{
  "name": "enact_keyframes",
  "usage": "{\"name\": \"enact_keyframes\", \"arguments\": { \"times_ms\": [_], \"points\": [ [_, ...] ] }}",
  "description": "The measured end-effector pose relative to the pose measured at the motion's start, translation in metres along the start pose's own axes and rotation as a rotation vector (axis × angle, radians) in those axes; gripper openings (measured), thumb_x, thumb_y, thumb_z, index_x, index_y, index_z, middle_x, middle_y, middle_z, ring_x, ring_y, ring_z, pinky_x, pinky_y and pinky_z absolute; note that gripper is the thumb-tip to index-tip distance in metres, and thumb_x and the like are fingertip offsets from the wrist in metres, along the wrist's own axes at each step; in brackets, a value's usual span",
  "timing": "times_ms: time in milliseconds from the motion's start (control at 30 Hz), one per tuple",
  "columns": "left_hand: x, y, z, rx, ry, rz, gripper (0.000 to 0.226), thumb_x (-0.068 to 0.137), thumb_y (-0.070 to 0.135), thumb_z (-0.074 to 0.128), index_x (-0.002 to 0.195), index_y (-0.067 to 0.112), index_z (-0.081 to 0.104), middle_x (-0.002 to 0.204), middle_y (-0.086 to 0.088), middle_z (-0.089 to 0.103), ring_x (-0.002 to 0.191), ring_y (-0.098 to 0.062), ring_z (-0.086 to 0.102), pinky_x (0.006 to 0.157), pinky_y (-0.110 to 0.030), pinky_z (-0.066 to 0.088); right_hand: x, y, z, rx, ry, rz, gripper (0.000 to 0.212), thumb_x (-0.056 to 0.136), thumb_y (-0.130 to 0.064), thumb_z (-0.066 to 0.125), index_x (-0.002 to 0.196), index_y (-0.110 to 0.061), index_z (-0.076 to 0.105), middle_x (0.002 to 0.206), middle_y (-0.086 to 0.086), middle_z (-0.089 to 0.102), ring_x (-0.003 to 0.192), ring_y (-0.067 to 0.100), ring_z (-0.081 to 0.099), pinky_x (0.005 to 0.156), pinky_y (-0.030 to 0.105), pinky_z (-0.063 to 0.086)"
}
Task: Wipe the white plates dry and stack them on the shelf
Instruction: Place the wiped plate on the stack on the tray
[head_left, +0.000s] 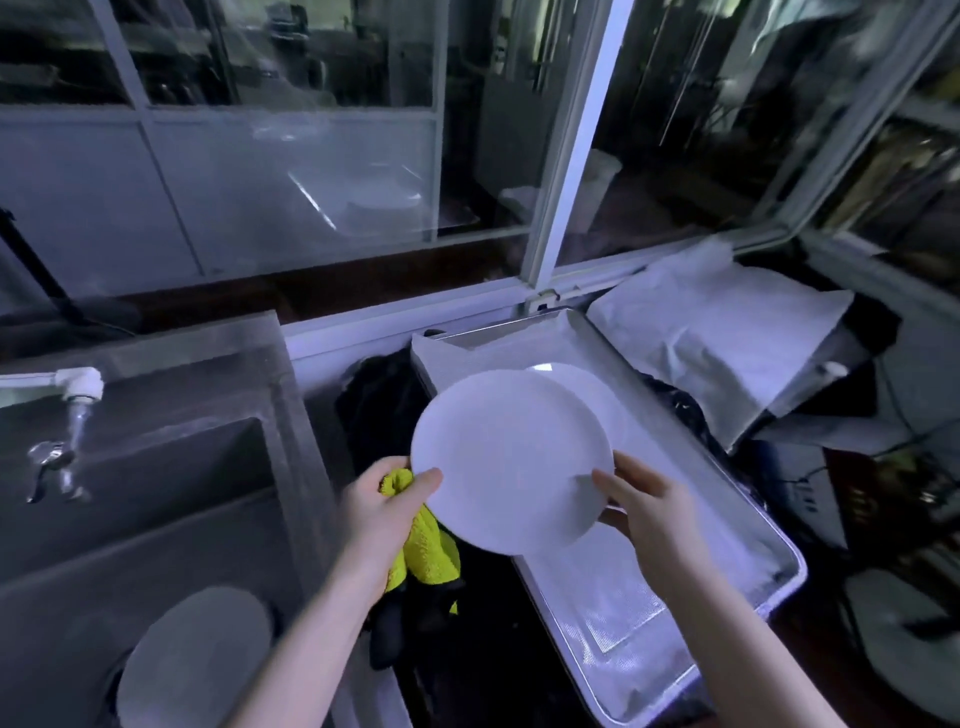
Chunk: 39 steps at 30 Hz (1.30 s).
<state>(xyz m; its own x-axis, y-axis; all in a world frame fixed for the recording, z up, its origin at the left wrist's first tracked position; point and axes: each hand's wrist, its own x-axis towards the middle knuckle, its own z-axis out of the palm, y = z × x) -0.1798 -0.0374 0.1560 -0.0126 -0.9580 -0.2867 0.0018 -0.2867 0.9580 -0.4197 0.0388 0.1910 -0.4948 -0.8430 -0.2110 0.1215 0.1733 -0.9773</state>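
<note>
— Where's the white plate (511, 460)?
— Up in the middle, tilted toward the camera, held over the left edge of the metal tray (769, 551).
— And the grip?
— The left hand (387, 499) pinches the left rim, thumb on the face. Its fingers are hidden behind, bunched with the yellow cloth (426, 545). The right hand (641, 506) pinches the right rim the same way, with the fingers mostly out of sight.
— Anything else?
— A second plate (597, 395) lies on the tray just beyond, half covered by the held one. Near left, in the dim sink (156, 467) below the tap (67, 426), there's a pale round disc (197, 654), too murky to tell what it is. The tray's near end is cut off.
</note>
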Motion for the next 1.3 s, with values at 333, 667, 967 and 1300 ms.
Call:
{"name": "enact_keyframes", "arguments": {
  "times_ms": [333, 667, 967, 1300],
  "points": [
    [0.003, -0.011, 0.037, 0.171, -0.170, 0.000, 0.045, 0.057, 0.033, 0.076, 0.102, 0.030, 0.073, 0.091, 0.002, 0.076, 0.089, -0.018, 0.071, 0.082, -0.033, 0.057, 0.036, 0.021, -0.058, -0.195, 0.125, -0.031, 0.021, 0.081, 0.002, 0.067, 0.089, -0.014, 0.078, 0.071, 0.003, 0.049, 0.065, 0.015, 0.044, 0.063, 0.026, 0.057],
    [0.051, -0.022, 0.128, 0.146, 0.105, -0.007, 0.031, 0.066, 0.012, 0.082, 0.077, 0.040, 0.075, 0.085, 0.012, 0.075, 0.084, -0.007, 0.068, 0.074, -0.025, 0.053, 0.141, 0.034, -0.104, -0.427, 0.074, -0.072, 0.015, 0.080, -0.012, 0.071, 0.073, -0.007, 0.060, 0.057, -0.006, 0.041, 0.054, 0.015, 0.041, 0.057, 0.030, 0.031],
    [0.103, -0.036, 0.192, 0.253, 0.260, -0.039, 0.039, 0.069, 0.010, 0.073, 0.090, 0.043, 0.070, 0.067, 0.011, 0.065, 0.057, -0.008, 0.054, 0.050, -0.013, 0.042, 0.231, 0.057, -0.102, -0.614, 0.025, -0.111, 0.032, 0.083, -0.017, 0.072, 0.058, -0.019, 0.053, 0.072, -0.003, 0.048, 0.065, 0.003, 0.051, 0.056, 0.022, 0.031],
    [0.130, -0.055, 0.216, 0.476, 0.301, -0.066, 0.047, 0.071, 0.011, 0.069, 0.111, 0.036, 0.071, 0.060, 0.012, 0.054, 0.059, -0.033, 0.053, 0.049, -0.026, 0.036, 0.266, 0.082, -0.103, -0.616, -0.011, -0.056, 0.039, 0.089, -0.023, 0.074, 0.126, -0.015, 0.068, 0.121, 0.001, 0.056, 0.118, 0.021, 0.055, 0.101, 0.032, 0.040]
  ]
}}
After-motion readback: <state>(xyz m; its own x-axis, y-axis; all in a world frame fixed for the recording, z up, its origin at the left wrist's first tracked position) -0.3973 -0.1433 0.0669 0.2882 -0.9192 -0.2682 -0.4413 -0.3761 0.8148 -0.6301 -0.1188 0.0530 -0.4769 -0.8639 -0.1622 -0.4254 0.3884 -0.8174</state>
